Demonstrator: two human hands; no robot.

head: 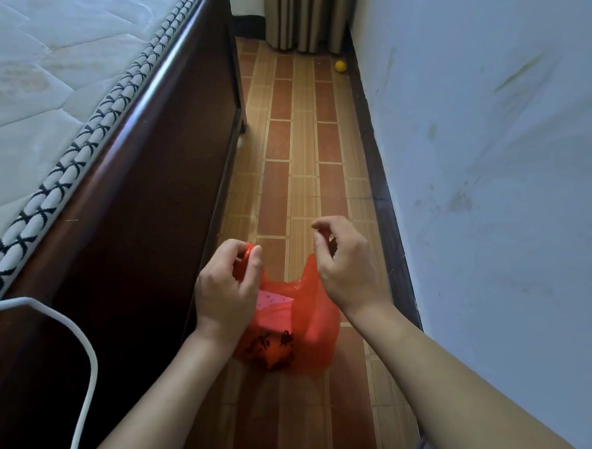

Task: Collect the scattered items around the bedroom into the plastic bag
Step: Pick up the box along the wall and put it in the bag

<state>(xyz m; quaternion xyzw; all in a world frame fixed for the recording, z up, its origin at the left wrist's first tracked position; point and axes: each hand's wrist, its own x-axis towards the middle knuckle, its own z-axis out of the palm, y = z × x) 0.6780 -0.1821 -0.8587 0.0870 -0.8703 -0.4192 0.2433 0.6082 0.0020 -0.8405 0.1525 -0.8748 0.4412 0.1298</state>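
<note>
A home bedroom: mattress (33, 83) on dark wooden bed frame (132, 205), curtain (306, 16).

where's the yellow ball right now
In the head view the yellow ball lies on the tiled floor at the far end of the aisle, against the right-hand wall's dark baseboard, just before the curtain.

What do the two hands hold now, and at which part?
Both hold the red plastic bag by its handles: the left hand grips one loop, the right hand pinches the other.
</note>
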